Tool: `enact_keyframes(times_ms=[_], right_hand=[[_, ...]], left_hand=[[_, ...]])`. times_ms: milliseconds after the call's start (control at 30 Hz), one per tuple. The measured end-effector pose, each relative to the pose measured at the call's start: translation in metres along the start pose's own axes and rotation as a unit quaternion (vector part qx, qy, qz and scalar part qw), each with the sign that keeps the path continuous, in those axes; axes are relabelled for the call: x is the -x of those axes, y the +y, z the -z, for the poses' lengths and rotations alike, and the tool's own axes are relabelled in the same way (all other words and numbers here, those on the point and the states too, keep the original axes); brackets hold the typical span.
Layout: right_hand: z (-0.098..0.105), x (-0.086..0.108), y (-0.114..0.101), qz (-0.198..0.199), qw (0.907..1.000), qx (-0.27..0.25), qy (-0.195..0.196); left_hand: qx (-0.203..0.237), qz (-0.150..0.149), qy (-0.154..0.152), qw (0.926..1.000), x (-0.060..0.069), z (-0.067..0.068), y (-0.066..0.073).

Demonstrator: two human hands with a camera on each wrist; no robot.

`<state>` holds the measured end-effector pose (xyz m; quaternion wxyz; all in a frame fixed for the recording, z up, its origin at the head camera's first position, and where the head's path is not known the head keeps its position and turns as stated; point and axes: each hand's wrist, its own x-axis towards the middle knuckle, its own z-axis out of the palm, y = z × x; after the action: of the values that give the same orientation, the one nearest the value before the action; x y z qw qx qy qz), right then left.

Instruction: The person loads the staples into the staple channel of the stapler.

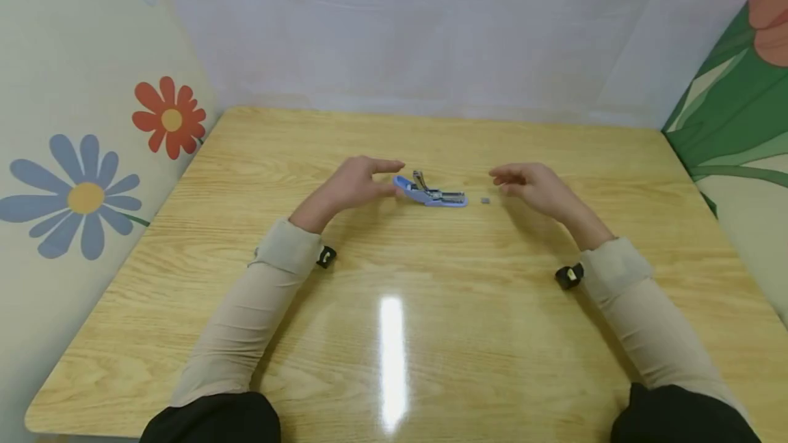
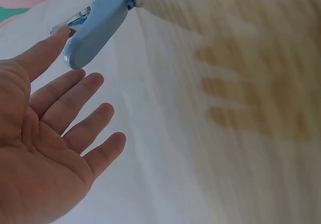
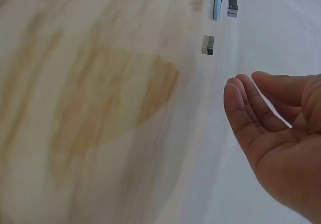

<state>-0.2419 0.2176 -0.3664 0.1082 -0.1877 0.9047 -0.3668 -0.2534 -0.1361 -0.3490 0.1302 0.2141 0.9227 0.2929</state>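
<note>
A blue stapler (image 1: 448, 204) lies opened out on the wooden table, its metal magazine exposed and a metal piece sticking up near the hinge. My left hand (image 1: 360, 182) is at the stapler's raised left end, fingers extended. In the left wrist view the thumb tip overlaps that blue end (image 2: 95, 33); I cannot tell whether it touches. Just right of the stapler lies a short strip of staples (image 1: 485, 200), also visible as a small silver block (image 3: 207, 45) in the right wrist view. My right hand (image 1: 537, 186) hovers right of the strip, fingers loosely bent, holding nothing.
The wooden table (image 1: 320, 361) reaches back to a white sheet (image 1: 394, 39). Flower-painted walls (image 1: 61, 292) stand on both sides. A small black device (image 1: 569, 277) hangs at each wrist. Bright glare (image 1: 392, 361) lies on the tabletop near the front.
</note>
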Motion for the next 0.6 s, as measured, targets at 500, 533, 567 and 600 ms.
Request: enact_keyframes(times_ms=[500,533,567,600], right_hand=[[-0.009,-0.011,0.001,-0.059,0.9974,0.04,-0.012],[-0.009,-0.012,0.002,-0.058,0.9973,0.043,-0.012],[-0.01,-0.012,0.003,-0.058,0.9972,0.045,-0.012],[-0.01,-0.012,0.003,-0.058,0.9971,0.047,-0.012]], left_hand=[[-0.016,-0.002,0.0,0.9999,-0.004,-0.002,0.002],[-0.02,-0.002,0.0,0.9998,-0.004,-0.002,0.003],[-0.021,-0.002,0.0,0.9998,-0.003,-0.003,0.004],[-0.023,-0.003,0.001,0.9997,-0.003,-0.003,0.005]])
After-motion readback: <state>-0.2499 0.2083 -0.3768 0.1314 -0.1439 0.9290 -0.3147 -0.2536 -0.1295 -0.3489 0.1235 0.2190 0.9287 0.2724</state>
